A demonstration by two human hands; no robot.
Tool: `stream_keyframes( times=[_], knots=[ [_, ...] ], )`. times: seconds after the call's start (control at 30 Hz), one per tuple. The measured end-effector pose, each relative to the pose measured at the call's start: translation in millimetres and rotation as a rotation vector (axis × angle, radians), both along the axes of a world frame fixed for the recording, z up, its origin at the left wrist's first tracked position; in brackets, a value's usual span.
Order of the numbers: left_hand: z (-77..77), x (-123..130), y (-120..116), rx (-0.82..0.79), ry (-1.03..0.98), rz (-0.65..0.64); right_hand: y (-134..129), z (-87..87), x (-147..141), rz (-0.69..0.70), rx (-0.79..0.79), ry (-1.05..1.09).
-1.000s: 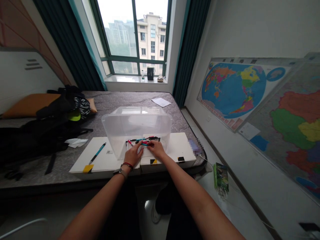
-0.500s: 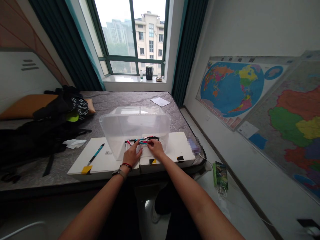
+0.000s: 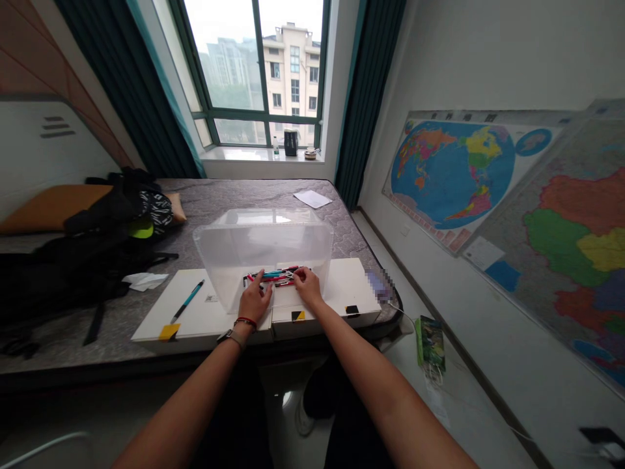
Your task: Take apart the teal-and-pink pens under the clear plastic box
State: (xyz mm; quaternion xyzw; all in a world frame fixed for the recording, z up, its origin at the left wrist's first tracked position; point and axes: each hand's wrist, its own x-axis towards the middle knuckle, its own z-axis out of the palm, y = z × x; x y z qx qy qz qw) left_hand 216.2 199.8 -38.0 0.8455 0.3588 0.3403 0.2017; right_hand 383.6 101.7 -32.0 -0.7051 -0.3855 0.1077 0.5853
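Observation:
A clear plastic box lies tipped with its open side towards me. Inside it is a loose bunch of pens, in black, teal and red. My left hand reaches in at the left end of the bunch, thumb and index finger apart, fingertips at the pens. At the right end, my right hand has its thumb and fingers pinched on a pen; the fingers partly hide it. A single teal and black pen lies apart to the left, on the white carton under the box.
The cartons sit on a grey mattress. Black bags and a crumpled tissue lie to the left. A white paper is behind the box. A green bag with a cable stands on the floor at right.
My left hand has shifted slightly left and its fingers have spread from the pens. My right hand has moved a little right. More red and teal pens show between the hands.

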Motion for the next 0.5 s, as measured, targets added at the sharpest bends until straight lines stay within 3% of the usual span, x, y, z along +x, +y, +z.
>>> stream_keyframes(
  times=[0.17,0.3,0.5],
  knots=[
    [5.7,0.5,-4.4,-0.064,-0.165,-0.014,2.9,-5.6,0.2,-0.065,0.031,-0.056],
    [9.6,-0.2,-6.2,-0.018,-0.234,0.007,4.1,-7.4,-0.3,-0.124,0.035,-0.119],
    [2.7,0.0,0.0,-0.037,-0.139,0.014,1.5,-4.2,-2.8,-0.03,0.022,-0.132]
  ],
)
